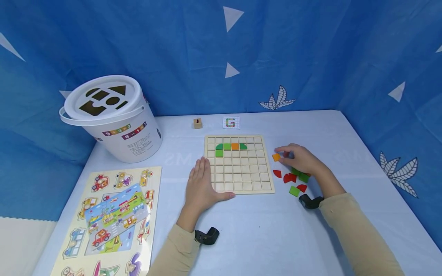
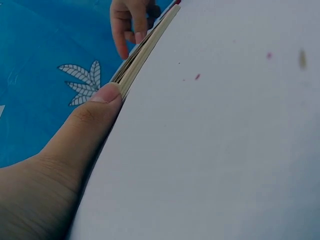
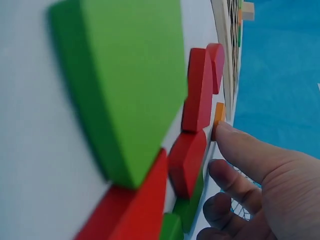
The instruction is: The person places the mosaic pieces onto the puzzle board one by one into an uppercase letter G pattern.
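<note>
My left hand (image 1: pixel 202 188) lies with straight fingers along the left edge of a wooden grid board (image 1: pixel 241 186). Its thumb (image 2: pixel 102 100) rests at the board's near edge. On the grid, a light green square (image 1: pixel 226 146) and an orange one (image 1: pixel 235 146) stand between two dark green quarter-rounds (image 1: pixel 243 146); another green square (image 1: pixel 219 153) fills a cell below the left one. Right of the board, my right hand (image 1: pixel 299 158) has its thumb at a loose orange square (image 1: pixel 276 157). The index finger is stretched above that square, with a gap showing.
Below the right hand lie loose red quarter-rounds (image 1: pixel 277 174) and green pieces (image 1: pixel 294 191). Behind the board are a picture card (image 1: pixel 231 122) and a wooden cube (image 1: pixel 197 123). A lidded white bucket (image 1: pixel 138 138) and a vehicle peg puzzle (image 1: pixel 155 184) with picture cards (image 1: pixel 117 214) occupy the left.
</note>
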A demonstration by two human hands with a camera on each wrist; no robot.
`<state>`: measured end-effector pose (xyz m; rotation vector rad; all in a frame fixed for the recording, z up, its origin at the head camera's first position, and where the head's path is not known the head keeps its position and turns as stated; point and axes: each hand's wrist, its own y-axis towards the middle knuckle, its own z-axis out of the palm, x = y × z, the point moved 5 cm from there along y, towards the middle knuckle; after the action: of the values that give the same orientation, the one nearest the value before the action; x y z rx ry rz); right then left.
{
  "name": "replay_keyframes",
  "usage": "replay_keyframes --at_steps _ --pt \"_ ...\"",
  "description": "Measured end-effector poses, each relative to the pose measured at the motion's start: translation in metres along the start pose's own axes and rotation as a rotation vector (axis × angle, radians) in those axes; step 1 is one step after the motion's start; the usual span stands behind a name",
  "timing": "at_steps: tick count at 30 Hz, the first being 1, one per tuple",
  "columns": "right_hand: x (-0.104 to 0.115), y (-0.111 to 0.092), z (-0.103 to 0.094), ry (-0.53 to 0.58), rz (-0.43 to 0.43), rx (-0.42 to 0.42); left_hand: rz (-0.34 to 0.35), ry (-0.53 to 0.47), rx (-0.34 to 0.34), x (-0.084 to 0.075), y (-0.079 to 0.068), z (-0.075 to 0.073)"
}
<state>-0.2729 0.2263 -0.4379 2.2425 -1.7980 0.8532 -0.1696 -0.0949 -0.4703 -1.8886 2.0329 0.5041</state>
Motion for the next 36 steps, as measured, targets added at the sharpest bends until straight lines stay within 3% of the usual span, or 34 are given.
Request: replay_keyframes --at_steps 8,15,28,36 --pt "0.005 0.003 -0.001 0.083 0.031 -0.038 0.008 -0.009 -0.003 0.0 -0.001 0.0" --pt "0.017 0.01 0.001 0.134 -0.014 -0.057 -0.002 -0.004 0.021 -0.001 0.0 0.0" --pt "0.082 0.027 0.03 0.263 -0.167 -0.039 -0.002 -0.003 0.044 0.0 -0.001 0.0" --pt "0.118 0.032 0.051 0.279 -0.254 -0.031 -0.002 -0.02 0.057 0.002 0.0 -0.001"
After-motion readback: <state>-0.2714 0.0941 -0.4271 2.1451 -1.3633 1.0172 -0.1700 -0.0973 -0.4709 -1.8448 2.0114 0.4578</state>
